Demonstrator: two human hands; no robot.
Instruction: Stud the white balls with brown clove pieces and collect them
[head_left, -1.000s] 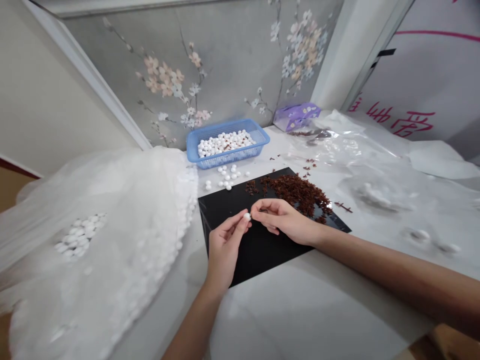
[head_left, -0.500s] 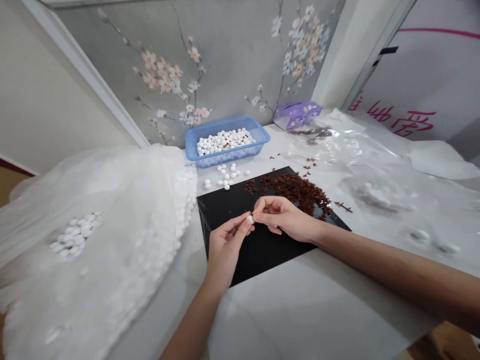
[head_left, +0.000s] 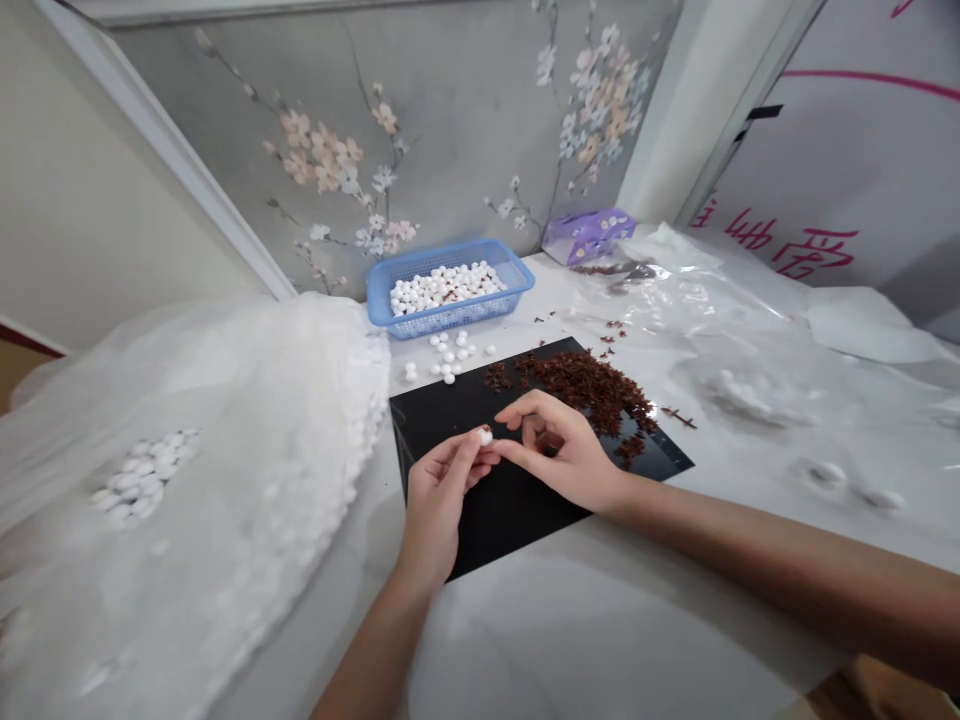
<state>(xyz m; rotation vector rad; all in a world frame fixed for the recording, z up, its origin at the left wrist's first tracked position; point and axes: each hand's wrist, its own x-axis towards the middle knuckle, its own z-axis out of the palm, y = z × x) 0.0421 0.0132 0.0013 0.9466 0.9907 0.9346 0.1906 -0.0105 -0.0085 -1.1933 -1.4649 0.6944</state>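
My left hand (head_left: 439, 495) pinches a small white ball (head_left: 485, 436) between thumb and fingertips, above a black mat (head_left: 517, 500). My right hand (head_left: 559, 450) hovers just right of the ball, fingers curled and loosely apart, its thumb close to the ball; I cannot see anything held in it. A heap of small dark red-brown pieces (head_left: 592, 385) lies on the mat's far part, just behind my right hand.
A blue basket (head_left: 517, 290) with white balls stands at the back. Several loose white balls (head_left: 450, 355) lie before it. A big clear bag of white balls (head_left: 225, 470) fills the left. Crumpled clear plastic (head_left: 720, 330) and a purple packet (head_left: 585, 232) lie right.
My right hand's fingers have come off the white ball and spread a little. The left hand still holds the ball in about the same place.
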